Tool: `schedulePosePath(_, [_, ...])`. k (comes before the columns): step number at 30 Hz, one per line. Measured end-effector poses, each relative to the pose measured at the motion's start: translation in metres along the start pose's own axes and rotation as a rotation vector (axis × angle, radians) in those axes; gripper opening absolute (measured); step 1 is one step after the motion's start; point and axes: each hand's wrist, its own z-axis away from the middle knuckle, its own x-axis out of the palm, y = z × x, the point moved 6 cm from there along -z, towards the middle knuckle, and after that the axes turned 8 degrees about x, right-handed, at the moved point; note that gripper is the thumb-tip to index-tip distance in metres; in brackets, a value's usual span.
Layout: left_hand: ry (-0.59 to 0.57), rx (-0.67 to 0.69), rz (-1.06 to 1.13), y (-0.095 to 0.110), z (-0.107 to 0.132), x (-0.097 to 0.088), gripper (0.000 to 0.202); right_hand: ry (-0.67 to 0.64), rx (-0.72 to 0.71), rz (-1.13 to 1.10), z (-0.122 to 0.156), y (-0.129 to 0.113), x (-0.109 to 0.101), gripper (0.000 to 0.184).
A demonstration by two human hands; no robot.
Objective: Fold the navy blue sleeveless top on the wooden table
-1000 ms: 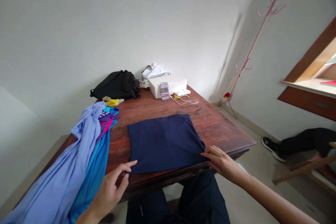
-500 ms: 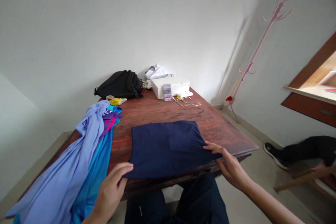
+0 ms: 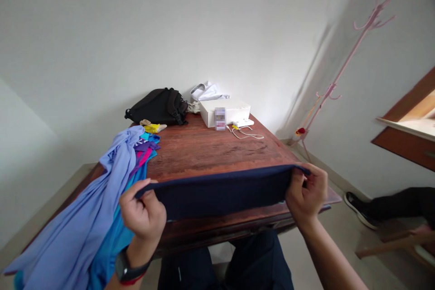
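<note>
clothes pile (image 3: 102,208) on table (image 3: 210,149) left | backpack (image 3: 156,106) far edge, box (image 3: 224,111) right of it | cloth (image 3: 220,190) over near edge

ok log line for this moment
left hand: pinching navy cloth, left end | right hand: pinching right end | cloth: held up over table | nearby: blue clothes pile

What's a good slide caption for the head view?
Left hand and right hand grip the ends of a navy cloth over a table, beside piled clothes.

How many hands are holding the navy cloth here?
2. The left hand grips the left end of the navy cloth, the right hand its right end, over the near edge of the table.
</note>
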Motion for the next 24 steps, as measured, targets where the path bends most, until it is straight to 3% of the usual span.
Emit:
schedulePosePath(3, [-0.290,-0.123,-0.133,-0.017,-0.025,0.026,0.019,-0.231,0.015,0.082,-0.033,-0.005,0.032,0.027])
schedulePosePath(5, [-0.491,-0.165,-0.128,-0.037,-0.029,0.055,0.024,-0.448,0.019,0.172,-0.047,0.006,0.071,0.028])
schedulePosePath(7, [-0.651,-0.183,-0.128,-0.065,-0.020,0.089,0.025,-0.598,0.055,0.246,-0.052,0.028,0.116,0.027])
schedulePosePath(11, [-0.930,-0.292,-0.247,-0.135,0.020,0.152,0.027,-0.792,0.203,0.379,-0.040,0.083,0.202,0.024])
schedulePosePath(14, [-1.009,-0.327,-0.259,-0.174,0.045,0.184,0.023,-0.834,0.223,0.400,-0.028,0.109,0.247,0.025])
schedulePosePath(17, [-1.052,-0.337,-0.241,-0.200,0.061,0.203,0.017,-0.875,0.231,0.418,-0.021,0.127,0.276,0.026])
schedulePosePath(21, [-1.063,-0.356,-0.227,-0.222,0.074,0.214,0.019,-0.915,0.231,0.444,-0.016,0.147,0.299,0.025])
schedulePosePath(24, [-1.050,-0.373,-0.218,-0.229,0.079,0.216,0.021,-0.903,0.231,0.463,-0.016,0.153,0.303,0.033])
